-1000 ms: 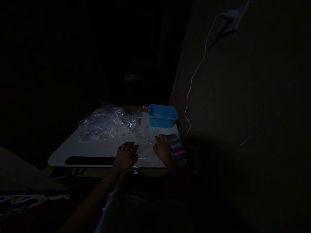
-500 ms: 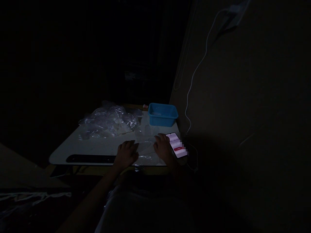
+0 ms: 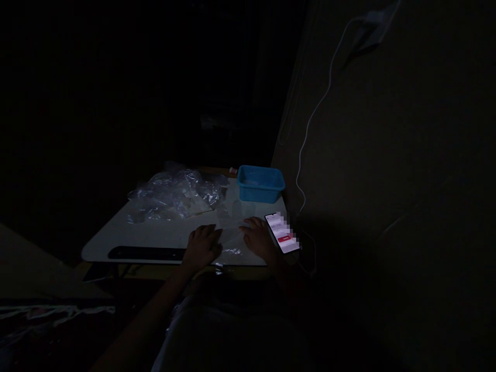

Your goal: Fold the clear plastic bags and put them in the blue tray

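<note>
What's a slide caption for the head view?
Left hand and right hand flank clear plastic on a dim white table, lit phone at right, blue bin behind.

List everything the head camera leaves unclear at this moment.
In the head view:
Left hand and right hand: dimness hides whether they pinch or merely touch the clear plastic.
Left forearm: cut off by the bottom edge.
Phone: pixelation covers its right side.
Blue basin: front wall hides part of its floor.
Pinkish object beside the basin: too small to identify.
</note>
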The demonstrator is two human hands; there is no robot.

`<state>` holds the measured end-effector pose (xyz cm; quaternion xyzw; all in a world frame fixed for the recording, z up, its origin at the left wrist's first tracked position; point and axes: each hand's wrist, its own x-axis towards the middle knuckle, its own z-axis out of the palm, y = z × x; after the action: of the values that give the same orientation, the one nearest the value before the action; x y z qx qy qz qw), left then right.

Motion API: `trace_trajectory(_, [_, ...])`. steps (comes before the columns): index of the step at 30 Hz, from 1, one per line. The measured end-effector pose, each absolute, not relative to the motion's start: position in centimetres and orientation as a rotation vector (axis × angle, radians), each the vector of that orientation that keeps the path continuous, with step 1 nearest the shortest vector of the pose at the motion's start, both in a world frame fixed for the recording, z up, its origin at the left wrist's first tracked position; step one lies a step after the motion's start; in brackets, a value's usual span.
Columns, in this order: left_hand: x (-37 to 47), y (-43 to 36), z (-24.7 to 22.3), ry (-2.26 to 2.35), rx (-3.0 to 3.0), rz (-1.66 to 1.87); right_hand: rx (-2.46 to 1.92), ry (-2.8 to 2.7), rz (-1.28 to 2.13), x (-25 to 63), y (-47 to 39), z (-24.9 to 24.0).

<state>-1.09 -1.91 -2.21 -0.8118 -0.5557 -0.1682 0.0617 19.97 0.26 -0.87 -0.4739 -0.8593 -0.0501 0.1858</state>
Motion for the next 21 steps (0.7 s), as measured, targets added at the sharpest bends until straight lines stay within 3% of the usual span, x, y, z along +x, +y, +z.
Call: trace_trajectory(21, [-1.02, -1.84, -2.35, -1.691, -2.447, -0.516, -1.263, -2.409, -0.126, 20.16, 0.10, -0.80])
